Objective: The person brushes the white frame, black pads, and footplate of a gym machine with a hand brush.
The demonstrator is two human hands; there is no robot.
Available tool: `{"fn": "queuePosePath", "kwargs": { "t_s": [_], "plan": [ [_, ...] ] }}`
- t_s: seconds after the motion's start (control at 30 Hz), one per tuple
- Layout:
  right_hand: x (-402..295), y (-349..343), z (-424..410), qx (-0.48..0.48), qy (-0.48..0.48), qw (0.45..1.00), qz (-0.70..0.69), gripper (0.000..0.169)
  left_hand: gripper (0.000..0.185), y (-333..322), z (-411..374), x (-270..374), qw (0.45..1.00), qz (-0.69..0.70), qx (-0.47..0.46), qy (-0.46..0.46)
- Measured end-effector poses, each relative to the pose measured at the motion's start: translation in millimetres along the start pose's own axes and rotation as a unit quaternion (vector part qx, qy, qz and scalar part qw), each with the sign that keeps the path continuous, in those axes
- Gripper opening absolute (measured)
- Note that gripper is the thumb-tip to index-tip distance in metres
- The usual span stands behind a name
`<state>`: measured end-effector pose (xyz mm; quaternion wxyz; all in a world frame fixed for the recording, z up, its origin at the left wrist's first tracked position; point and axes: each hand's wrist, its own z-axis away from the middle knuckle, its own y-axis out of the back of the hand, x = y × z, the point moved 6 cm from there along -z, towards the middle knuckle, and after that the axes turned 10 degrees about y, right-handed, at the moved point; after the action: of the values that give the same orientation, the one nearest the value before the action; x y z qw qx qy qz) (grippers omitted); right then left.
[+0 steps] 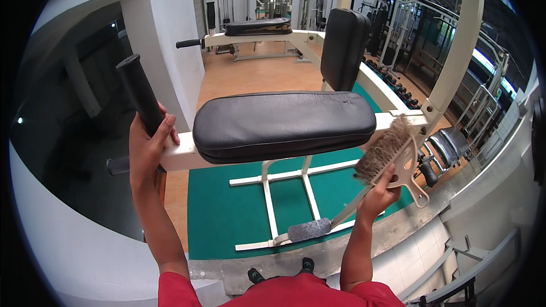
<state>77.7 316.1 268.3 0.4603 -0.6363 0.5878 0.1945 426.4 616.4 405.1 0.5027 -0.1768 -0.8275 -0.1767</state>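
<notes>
My left hand (149, 143) is wrapped round the base of an upright black handgrip (138, 89) at the end of a cream metal arm of a gym station. On that arm lies a black padded armrest (283, 123), its cover creased near the right end. My right hand (381, 196) holds a beige plastic hand brush (401, 164) with frayed brown bristles. The bristles are beside the right end of the armrest, in front of the cream frame; whether they touch it I cannot tell. A black back pad (344, 49) stands upright beyond.
A second armrest (258, 27) with a torn cover is across the station. Below, a white metal base (268, 209) with a grey foot pad (309, 229) stands on a green mat (213, 217). A cream post (454, 47) rises at right. Dumbbells (394, 85) line the floor behind.
</notes>
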Motion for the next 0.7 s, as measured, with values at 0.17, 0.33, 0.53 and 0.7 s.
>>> {"fn": "queuePosePath", "kwargs": {
  "t_s": [0.17, 0.33, 0.53, 0.7],
  "plan": [
    [-33.2, -9.2, 66.9, -0.076, 0.002, 0.996, 0.038, 0.039, 0.023, 4.9, -2.0, -1.4, 1.0, 0.025, -0.011, -0.009],
    [-68.0, -18.1, 76.4, -0.055, 0.004, 0.997, -0.061, 0.032, 0.025, 8.1, -4.8, -3.8, 0.996, 0.063, -0.059, -0.035],
    [-108.5, -65.3, 119.9, -0.223, 0.221, 0.949, -0.025, 0.023, 0.029, 6.0, -3.9, -3.1, 0.994, 0.054, -0.078, -0.054],
    [-81.8, -19.7, 49.8, 0.022, 0.074, 0.997, -0.012, 0.026, 0.028, 5.9, -2.6, -3.1, 0.992, 0.078, -0.084, -0.048]
  ]
}}
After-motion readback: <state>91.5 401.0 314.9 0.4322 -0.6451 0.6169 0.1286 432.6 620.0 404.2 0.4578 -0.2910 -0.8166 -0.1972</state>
